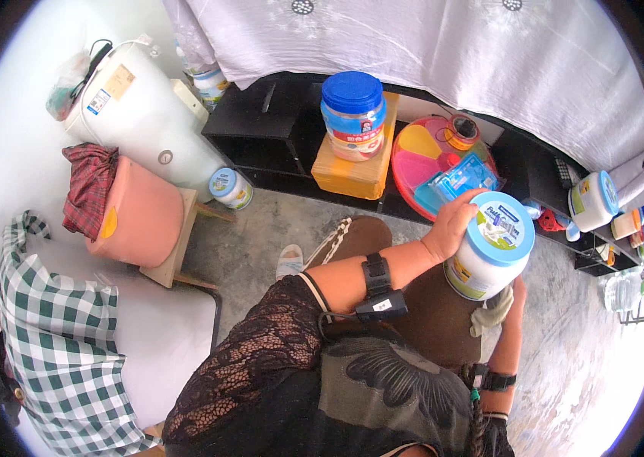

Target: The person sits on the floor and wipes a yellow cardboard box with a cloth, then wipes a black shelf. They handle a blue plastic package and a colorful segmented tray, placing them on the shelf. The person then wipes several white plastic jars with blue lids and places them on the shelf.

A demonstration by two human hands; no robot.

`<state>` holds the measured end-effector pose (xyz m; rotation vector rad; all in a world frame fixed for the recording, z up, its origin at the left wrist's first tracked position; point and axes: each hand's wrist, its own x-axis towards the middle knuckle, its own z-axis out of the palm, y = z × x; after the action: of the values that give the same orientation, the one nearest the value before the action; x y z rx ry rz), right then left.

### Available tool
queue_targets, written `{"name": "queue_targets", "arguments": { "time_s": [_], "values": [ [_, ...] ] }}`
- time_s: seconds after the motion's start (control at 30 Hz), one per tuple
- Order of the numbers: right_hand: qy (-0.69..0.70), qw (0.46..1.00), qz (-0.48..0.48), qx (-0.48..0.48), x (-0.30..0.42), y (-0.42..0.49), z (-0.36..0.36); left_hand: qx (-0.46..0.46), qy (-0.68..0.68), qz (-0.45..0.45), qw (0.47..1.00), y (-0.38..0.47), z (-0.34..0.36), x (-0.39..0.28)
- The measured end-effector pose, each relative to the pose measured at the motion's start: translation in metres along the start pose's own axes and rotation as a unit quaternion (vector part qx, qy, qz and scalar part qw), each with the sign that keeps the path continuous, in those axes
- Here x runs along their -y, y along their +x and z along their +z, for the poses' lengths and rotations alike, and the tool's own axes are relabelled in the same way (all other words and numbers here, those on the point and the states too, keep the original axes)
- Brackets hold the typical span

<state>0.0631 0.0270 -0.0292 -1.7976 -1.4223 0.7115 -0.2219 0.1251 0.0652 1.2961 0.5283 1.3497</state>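
A white plastic jar (479,277) with a light blue lid is held up over my lap, tilted so that its printed lid faces me. My left hand (452,224) grips it by the lid's left edge and upper side. Behind the jar's lower right side is my right hand (518,292), its fingers mostly hidden by the jar. A pale greyish cloth (492,313) hangs from that hand, close against the jar's base.
Ahead, a black low cabinet (253,114) carries a blue-lidded jar (353,117) on a cardboard box (350,171), and a round divided tray (410,165). Similar white jars stand on the floor (231,188) and at right (590,200). Left are a pink bucket (142,217) on a stool and checked fabric (59,320).
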Motion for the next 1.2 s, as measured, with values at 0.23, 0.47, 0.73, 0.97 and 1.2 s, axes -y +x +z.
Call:
{"name": "queue_targets", "arguments": {
  "time_s": [0.23,0.47,0.73,0.97,1.2],
  "values": [
    [0.415,0.888,0.066,-0.186,0.079,-0.008,-0.087,-0.083,0.066,0.012,0.994,0.003,0.007,0.018],
    [0.099,0.987,-0.125,0.004,0.203,0.040,-0.058,-0.018,0.209,0.048,0.977,0.016,0.020,0.022],
    [0.053,0.989,-0.115,0.081,0.236,0.049,-0.039,-0.088,0.376,0.230,0.893,0.038,-0.083,-0.021],
    [0.076,0.987,-0.127,0.069,0.234,0.044,-0.042,-0.262,0.602,-0.047,0.753,0.102,-0.228,-0.096],
    [0.036,0.992,-0.111,0.053,0.227,0.050,-0.042,-0.207,0.613,-0.063,0.760,0.110,-0.237,-0.081]
  ]
}}
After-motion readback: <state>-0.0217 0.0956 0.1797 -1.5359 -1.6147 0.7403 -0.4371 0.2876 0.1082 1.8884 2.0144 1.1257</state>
